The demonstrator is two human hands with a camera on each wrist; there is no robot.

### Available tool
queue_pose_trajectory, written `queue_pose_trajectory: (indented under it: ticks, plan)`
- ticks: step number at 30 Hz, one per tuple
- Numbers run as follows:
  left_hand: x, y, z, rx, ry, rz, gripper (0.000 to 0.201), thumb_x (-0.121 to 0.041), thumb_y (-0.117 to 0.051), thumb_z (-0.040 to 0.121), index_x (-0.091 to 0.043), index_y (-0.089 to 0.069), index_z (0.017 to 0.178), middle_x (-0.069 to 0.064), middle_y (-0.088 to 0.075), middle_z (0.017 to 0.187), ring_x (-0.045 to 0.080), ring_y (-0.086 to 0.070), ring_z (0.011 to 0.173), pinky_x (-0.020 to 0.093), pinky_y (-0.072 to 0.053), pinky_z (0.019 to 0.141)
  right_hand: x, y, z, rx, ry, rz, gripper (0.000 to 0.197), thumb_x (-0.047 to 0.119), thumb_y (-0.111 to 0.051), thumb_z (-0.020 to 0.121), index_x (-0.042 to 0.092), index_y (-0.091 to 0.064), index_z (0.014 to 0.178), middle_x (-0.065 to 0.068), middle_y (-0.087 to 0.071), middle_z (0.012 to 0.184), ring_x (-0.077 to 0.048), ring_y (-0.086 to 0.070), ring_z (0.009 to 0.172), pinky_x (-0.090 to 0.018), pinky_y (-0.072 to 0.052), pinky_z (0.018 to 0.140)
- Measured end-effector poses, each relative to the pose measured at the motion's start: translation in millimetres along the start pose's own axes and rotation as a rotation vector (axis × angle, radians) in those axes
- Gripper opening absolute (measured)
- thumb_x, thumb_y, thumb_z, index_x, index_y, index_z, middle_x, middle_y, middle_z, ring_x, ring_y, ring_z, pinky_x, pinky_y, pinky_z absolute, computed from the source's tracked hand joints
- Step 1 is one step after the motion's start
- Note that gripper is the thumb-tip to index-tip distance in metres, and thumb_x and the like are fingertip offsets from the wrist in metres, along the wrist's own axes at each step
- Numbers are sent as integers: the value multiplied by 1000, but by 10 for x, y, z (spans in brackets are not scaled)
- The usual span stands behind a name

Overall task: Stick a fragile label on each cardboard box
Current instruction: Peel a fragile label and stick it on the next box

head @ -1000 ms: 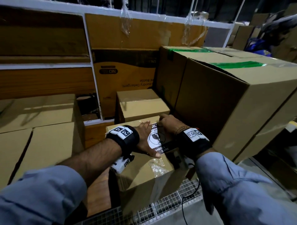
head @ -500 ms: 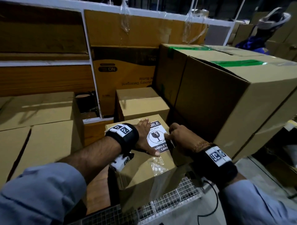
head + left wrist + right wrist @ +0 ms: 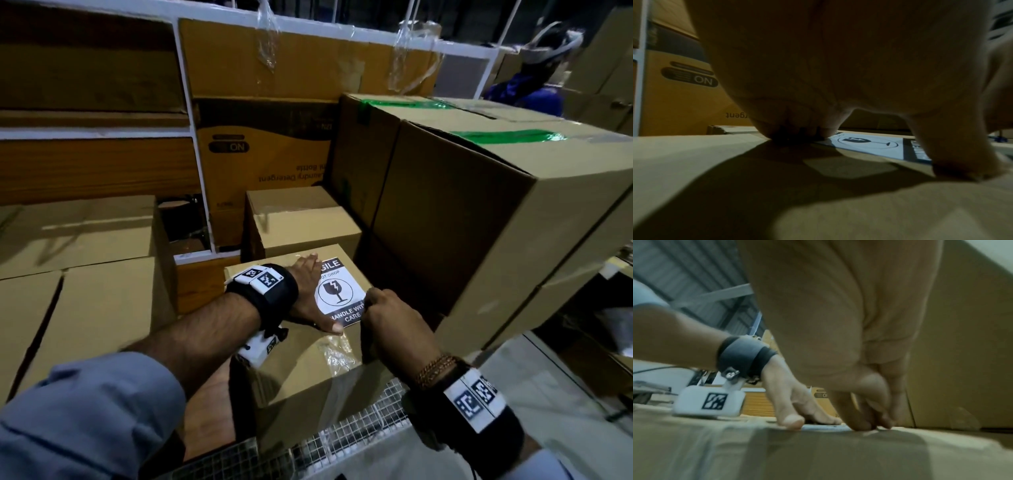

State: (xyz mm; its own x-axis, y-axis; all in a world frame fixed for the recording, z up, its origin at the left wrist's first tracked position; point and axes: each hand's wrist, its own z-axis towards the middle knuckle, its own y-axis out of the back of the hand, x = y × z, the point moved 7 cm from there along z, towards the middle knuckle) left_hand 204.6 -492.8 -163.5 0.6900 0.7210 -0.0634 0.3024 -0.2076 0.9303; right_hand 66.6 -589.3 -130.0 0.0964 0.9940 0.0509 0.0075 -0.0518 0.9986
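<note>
The fragile label [image 3: 340, 294] lies flat on top of the small cardboard box [image 3: 301, 370], so this looks like the smoothing-down step. The left hand [image 3: 310, 294] rests on its left edge, fingers straight and together; the right hand [image 3: 394, 325] presses bunched fingertips [image 3: 865, 426] on the near right corner. Next, I'd guess, rub the edges, then another box. The label's first letters are hidden under the left hand
</note>
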Motion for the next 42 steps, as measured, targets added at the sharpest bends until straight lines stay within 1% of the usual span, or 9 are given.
queue_pose_trajectory:
  ticks: [7,13,17,22,25,30,35,39,42]
  plan:
    - [141,135,0,0,-44,-19,91,-57,-50,102,-12,-2,165,7,9,172,25,-10,158,35,-19,124,139,-97,-89,-68,102,59,22,27,-79,89,18,-75,108,4,-55,117,-10,-58,99,-27,-58,80]
    - [44,181,-30,11,-8,25,70,-36,-41,111,-11,-4,164,9,7,172,28,-16,157,35,-21,122,317,-130,-104,-47,246,124,11,25,-81,86,17,-80,94,4,-59,112,-12,-59,98,-33,-59,80]
    - [31,245,-25,-27,13,133,62,-17,-45,109,-13,-16,164,8,-9,172,32,-34,149,39,-34,117,322,-124,-77,-52,268,156,8,17,-77,88,17,-78,96,5,-60,111,-11,-60,95,-35,-59,78]
    - [106,410,-66,-93,104,123,54,-34,-54,106,-36,-37,157,2,-42,160,29,-45,141,49,-32,118,296,-66,-18,-66,274,158,13,21,-67,96,22,-75,106,5,-61,118,-12,-56,106,-33,-56,87]
    - [192,455,-76,-100,122,54,55,-41,-60,102,-36,-44,154,6,-59,144,28,-57,127,40,-48,105,334,-49,51,-15,270,104,21,23,-65,98,24,-73,117,5,-59,125,-15,-53,114,-36,-53,96]
    - [314,517,-45,-97,114,50,54,-45,-65,98,-41,-49,149,2,-64,137,26,-60,119,30,-49,90,455,-9,218,86,255,3,45,25,-83,84,23,-68,126,0,-55,134,-23,-52,122,-45,-53,101]
    - [418,547,15,-97,84,59,46,-37,-64,100,-46,-54,144,-3,-67,129,23,-62,113,27,-42,77,525,41,438,98,240,-33,37,21,-71,93,17,-67,130,-6,-51,135,-31,-52,123,-44,-55,95]
    - [548,522,51,-146,97,-38,38,-31,-62,103,-46,-61,138,-3,-71,124,22,-64,105,29,-48,76,588,49,650,88,203,-45,31,22,-73,91,14,-70,120,-7,-51,132,-36,-57,118,-47,-57,92]
    - [641,496,65,-178,110,-105,48,-14,-61,103,-50,-62,135,-3,-68,131,22,-64,104,30,-52,77,606,58,759,95,209,-69,47,18,-80,84,16,-67,130,-8,-51,133,-35,-55,122,-49,-58,93]
